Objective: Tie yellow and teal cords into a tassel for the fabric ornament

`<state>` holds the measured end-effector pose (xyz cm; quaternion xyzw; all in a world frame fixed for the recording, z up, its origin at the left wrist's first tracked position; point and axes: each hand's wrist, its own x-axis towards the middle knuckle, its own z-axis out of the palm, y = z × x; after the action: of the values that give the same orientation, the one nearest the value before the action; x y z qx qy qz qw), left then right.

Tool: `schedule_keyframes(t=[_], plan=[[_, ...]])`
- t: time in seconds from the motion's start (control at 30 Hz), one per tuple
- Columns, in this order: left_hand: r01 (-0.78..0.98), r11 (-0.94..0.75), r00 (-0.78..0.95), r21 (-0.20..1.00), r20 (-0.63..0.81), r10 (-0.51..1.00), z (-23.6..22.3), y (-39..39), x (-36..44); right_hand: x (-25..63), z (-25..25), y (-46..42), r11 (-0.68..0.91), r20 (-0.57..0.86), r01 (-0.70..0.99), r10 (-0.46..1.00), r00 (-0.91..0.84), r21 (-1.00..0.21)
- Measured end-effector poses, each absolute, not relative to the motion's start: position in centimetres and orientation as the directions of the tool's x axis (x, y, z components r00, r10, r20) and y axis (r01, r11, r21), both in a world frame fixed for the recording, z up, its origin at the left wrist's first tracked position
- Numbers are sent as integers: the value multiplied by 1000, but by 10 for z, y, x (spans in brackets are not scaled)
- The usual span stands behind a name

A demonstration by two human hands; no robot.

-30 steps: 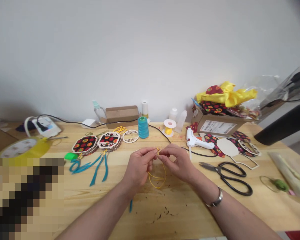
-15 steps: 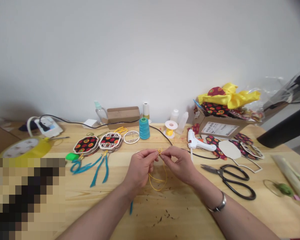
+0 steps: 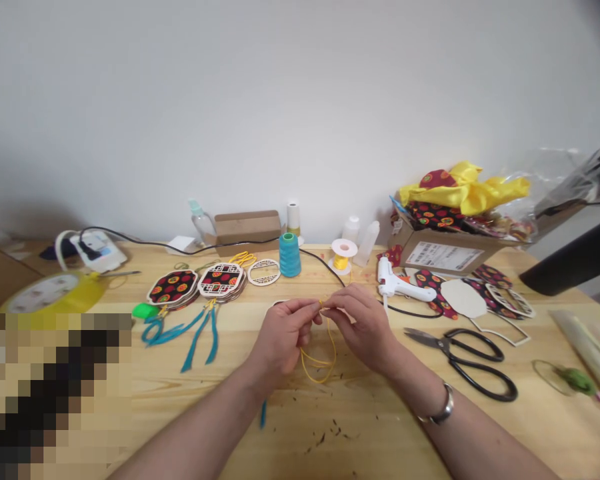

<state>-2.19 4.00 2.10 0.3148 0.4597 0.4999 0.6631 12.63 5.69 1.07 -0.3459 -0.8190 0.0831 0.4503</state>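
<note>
Both my hands meet over the middle of the table, working on a thin yellow cord (image 3: 320, 382). My left hand (image 3: 287, 332) pinches it between thumb and forefinger. Fingertips of my right hand (image 3: 357, 325) close on the cord just beside the left ones; the small spot between them is mostly hidden. Loops of the cord hang below my hands. Under my left hand the pale edge of a panel shows, and a teal tassel end (image 3: 263, 415) pokes out beneath my left forearm.
Black-handled scissors (image 3: 460, 357) lie to the right, near a white glue gun (image 3: 403, 287). Behind stand a teal thread cone (image 3: 290, 257) and a yellow cord spool (image 3: 343, 257). Patterned panels with teal tassels (image 3: 220, 280) sit left. A cardboard box (image 3: 443, 253) holds fabric.
My right hand's fingers have shifted slightly and straightened a little at the cord. My left hand keeps its pinch. The whole view has moved a touch.
</note>
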Motion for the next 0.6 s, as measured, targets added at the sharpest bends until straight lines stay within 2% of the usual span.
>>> schedule_keyframes(t=[0.17, 0.37, 0.6], plan=[[-448, 344, 128, 825, -322, 938, 23, 41, -23, 124, 10, 57, 656, 617, 386, 750, -238, -649], [-514, 387, 187, 766, -340, 922, 22, 41, -25, 125, 5, 65, 461, 432, 249, 887, -161, -852], [-526, 378, 192, 762, -326, 926, 22, 41, -24, 124, 4, 65, 334, 306, 147, 935, -180, -931]])
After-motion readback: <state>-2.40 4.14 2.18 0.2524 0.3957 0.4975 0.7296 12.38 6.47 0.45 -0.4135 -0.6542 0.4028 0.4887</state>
